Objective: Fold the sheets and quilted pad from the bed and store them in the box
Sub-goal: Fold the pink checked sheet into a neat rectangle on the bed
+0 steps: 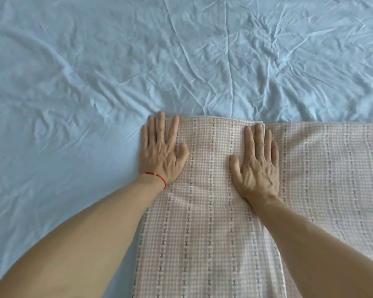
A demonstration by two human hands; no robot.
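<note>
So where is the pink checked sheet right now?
In the head view the pink checked sheet lies lower right on the blue sheet, pressed flat by both hands.

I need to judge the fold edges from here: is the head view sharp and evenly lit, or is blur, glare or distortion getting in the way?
Head view: soft, even light with no glare; only faint shadows beside the left hand and right hand. The pink checked quilted pad weave reads slightly soft. Wide-angle bulge swells the forearms at the bottom. The wrinkled light blue sheet shows clear creases.
</note>
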